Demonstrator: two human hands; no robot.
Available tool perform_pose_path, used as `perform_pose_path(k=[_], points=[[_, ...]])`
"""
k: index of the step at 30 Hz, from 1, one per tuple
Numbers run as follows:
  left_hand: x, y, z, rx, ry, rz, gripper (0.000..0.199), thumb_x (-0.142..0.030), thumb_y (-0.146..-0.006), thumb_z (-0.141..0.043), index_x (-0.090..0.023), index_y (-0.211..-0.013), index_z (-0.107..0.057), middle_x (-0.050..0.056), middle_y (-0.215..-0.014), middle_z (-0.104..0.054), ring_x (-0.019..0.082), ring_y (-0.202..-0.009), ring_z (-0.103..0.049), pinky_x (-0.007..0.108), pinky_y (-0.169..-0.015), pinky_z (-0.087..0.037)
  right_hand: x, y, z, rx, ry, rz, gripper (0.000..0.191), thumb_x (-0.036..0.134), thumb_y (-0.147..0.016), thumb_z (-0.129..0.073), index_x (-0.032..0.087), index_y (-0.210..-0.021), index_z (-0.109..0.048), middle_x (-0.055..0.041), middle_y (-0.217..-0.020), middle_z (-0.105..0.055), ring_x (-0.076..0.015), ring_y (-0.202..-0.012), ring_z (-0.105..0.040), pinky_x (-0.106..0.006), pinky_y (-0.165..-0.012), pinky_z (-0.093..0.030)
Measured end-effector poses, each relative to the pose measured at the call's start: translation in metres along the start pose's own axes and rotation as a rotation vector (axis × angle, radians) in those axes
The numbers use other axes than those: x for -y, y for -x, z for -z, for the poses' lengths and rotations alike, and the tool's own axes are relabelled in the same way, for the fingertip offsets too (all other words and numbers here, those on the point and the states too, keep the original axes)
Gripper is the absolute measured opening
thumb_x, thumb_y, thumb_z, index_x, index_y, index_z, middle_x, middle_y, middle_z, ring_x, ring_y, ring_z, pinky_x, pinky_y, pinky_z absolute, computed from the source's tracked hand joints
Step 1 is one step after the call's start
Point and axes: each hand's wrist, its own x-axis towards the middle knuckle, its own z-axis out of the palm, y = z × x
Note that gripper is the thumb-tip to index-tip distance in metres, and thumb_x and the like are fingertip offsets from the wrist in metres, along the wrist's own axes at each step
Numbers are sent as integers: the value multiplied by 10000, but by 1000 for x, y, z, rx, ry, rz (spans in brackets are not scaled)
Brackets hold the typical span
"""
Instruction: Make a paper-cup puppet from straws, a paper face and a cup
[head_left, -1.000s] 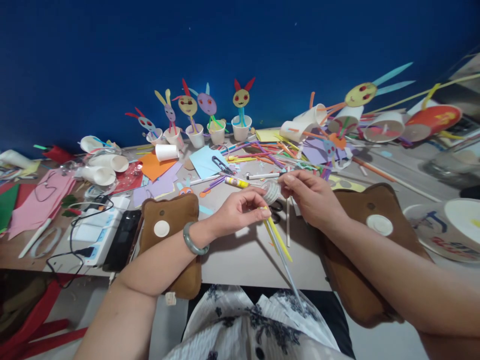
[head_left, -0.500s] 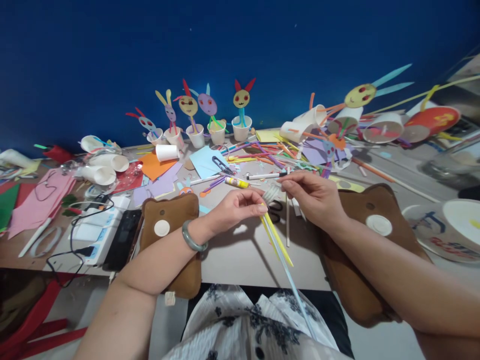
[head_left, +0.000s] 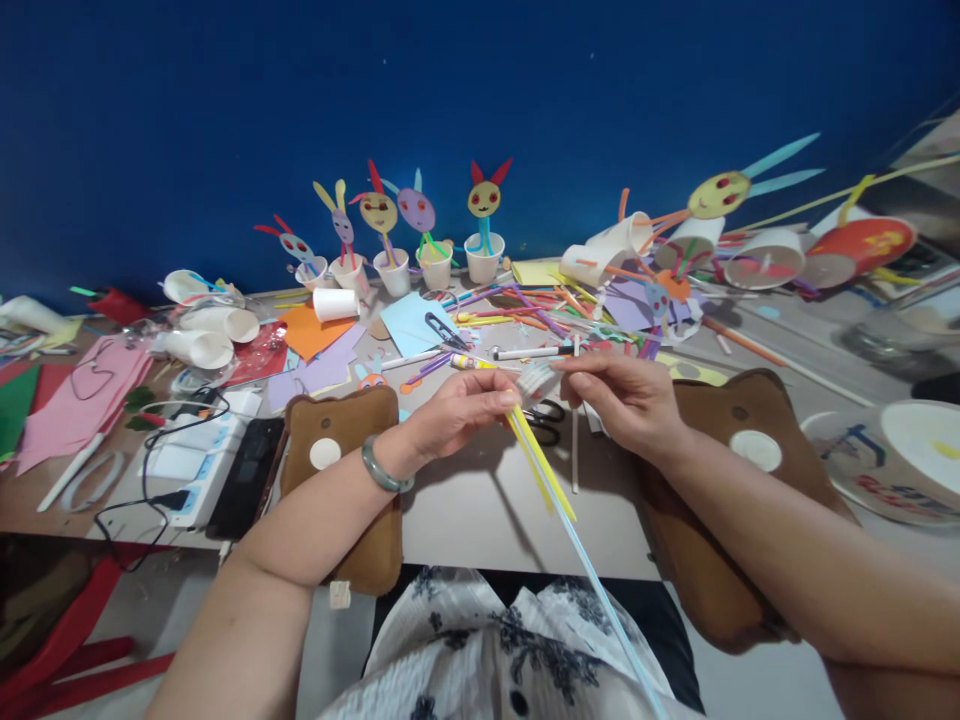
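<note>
My left hand point(head_left: 466, 408), with a bracelet at the wrist, pinches the top of thin yellow strips point(head_left: 541, 460) and a long pale blue strip point(head_left: 592, 575). They slant down to the right, the blue one reaching over my lap. Between my hands sits a pale, ribbed piece point(head_left: 537, 381), blurred; whether it is part of the strips I cannot tell. My right hand point(head_left: 621, 402) is closed in a pinch at that piece's right side, and what its fingertips hold is unclear. Black-handled scissors point(head_left: 547, 424) lie on the table just below the hands.
Brown padded cushions point(head_left: 352, 560) point(head_left: 739, 540) lie under my forearms. Behind are a glue stick point(head_left: 471, 362), a pen point(head_left: 534, 352), coloured sticks point(head_left: 517, 310) and paper-cup figures point(head_left: 484, 255). A power strip point(head_left: 208, 465) with cables is at left, a paper bowl point(head_left: 919, 460) at right.
My left hand has shifted slightly left and up with the strips, and the yellow strips have spread a little apart. The ribbed piece has moved slightly left. My right hand stays nearly in place.
</note>
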Motion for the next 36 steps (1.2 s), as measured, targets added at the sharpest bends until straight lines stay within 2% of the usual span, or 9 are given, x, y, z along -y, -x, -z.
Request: perform_pose_path(k=[4,10,14,19,23,26,28,31,36], points=[[0,-2,3,-14,8,2,409,-432,-622,-897,-139,-709,-625,-3,-686,-595,73,-620,-535,215,-610,-426,-3,0,-2,9,212,175,207,275,-924,-632,254,-1100,-739,-44,-852,-761,-169,-649,-666,-314,-623,-551],[2,-1,-2,-6,-63,-12,417,-454,-642,-885,-130,-687,-626,-17,-670,-567,59,-607,-490,220,-611,-408,-4,-1,-7,-102,399,279,78,259,-882,-684,226,-947,-713,-95,-929,-729,-196,-765,-686,-310,-602,-550],[5,-2,-1,-23,-50,-11,421,-456,-642,-886,-132,-715,-627,-16,-695,-579,72,-638,-534,227,-637,-439,-10,1,-11,-50,344,126,84,305,-894,-653,229,-930,-647,-73,-894,-738,-193,-712,-692,-336,-646,-570],[11,-9,8,-107,-90,-102,401,-452,-681,-859,-132,-730,-623,51,-1048,-668,78,-739,-598,263,-717,-503,-31,-7,-9,-125,48,-328,292,449,-839,-736,248,-866,-527,8,-675,-639,-185,-527,-653,-308,-466,-516],[11,-10,9,-150,-150,-137,381,-459,-702,-839,-142,-769,-639,-17,-732,-609,55,-612,-528,223,-605,-435,-43,-15,-5,-208,-191,-415,362,443,-790,-801,256,-964,-544,-20,-847,-676,-184,-562,-681,-341,-502,-581],[10,-9,4,-181,-166,-123,414,-476,-671,-851,-146,-752,-615,-59,-617,-532,31,-521,-436,204,-511,-347,-36,-12,-6,-210,-112,-349,396,393,-783,-813,265,-1073,-575,-44,-934,-680,-184,-658,-681,-315,-513,-572],[11,-9,2,-200,-169,-111,426,-485,-662,-851,-150,-770,-610,-62,-633,-539,24,-496,-416,205,-480,-317,-24,-8,-8,-170,-4,-303,355,398,-809,-783,248,-1079,-608,-55,-936,-687,-202,-759,-680,-318,-584,-575],[13,-9,2,-209,-198,-138,414,-491,-694,-826,-156,-786,-602,-58,-627,-551,40,-504,-456,211,-497,-353,-5,-2,-11,-16,63,-252,234,456,-905,-661,223,-916,-677,-64,-895,-718,-207,-815,-673,-352,-744,-562],[13,-7,3,-219,-231,-260,372,-482,-756,-788,-157,-823,-619,-32,-651,-597,77,-593,-560,226,-586,-452,15,3,-15,353,-58,-339,368,562,-799,-746,199,-863,-734,-46,-764,-742,-183,-668,-660,-304,-635,-525]])
